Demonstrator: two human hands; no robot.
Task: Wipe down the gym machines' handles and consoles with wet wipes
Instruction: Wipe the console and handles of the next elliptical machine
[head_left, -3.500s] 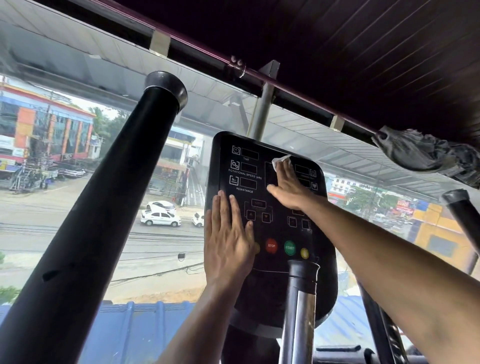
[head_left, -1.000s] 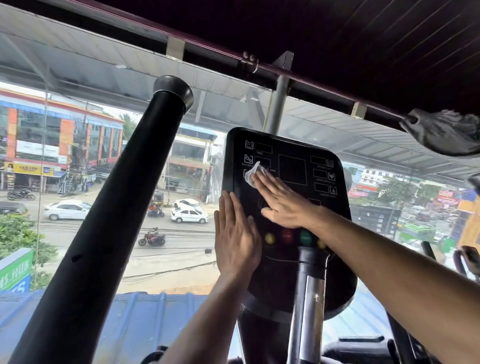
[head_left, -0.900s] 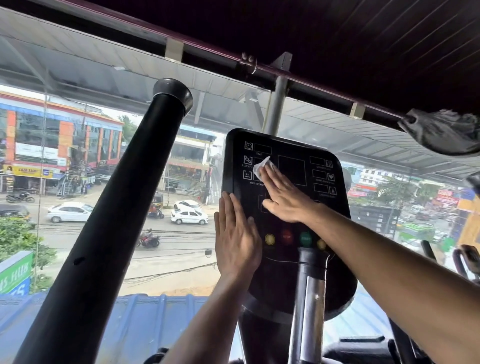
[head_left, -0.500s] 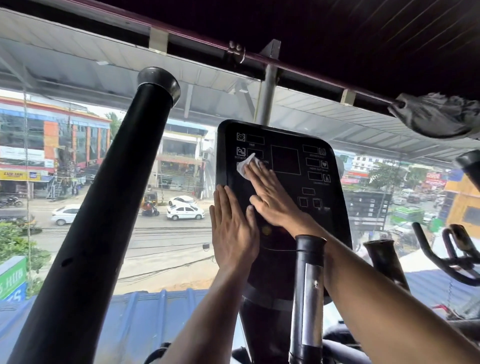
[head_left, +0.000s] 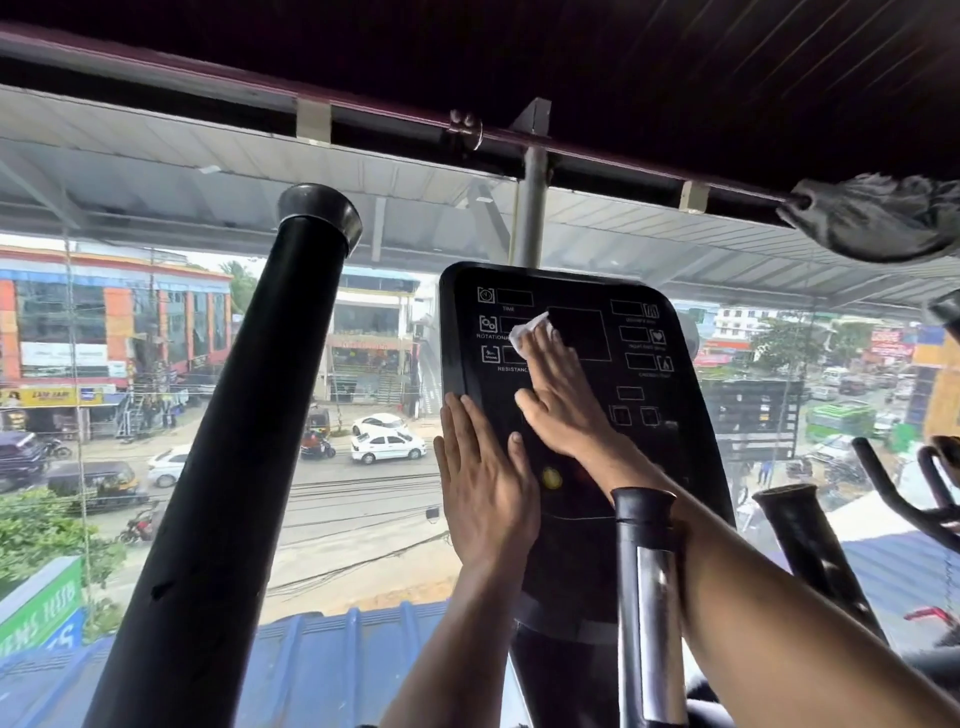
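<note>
Black plastic console (head_left: 587, 291): tall rounded panel, long axis upright, face toward the person.
White wet wipe (head_left: 525, 328): crumpled on the panel's upper left.
Right hand (head_left: 563, 400): flat, straight fingers pointing up-left, pressing the wipe.
Left hand (head_left: 485, 488): released, palm flat on the console's lower-left edge, fingers pointing up.

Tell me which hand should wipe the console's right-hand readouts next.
Right. The right hand presses the wet wipe flat on the console, nearer the right-hand readouts. The left hand lies flat on the console's lower left edge and holds no wipe.
</note>
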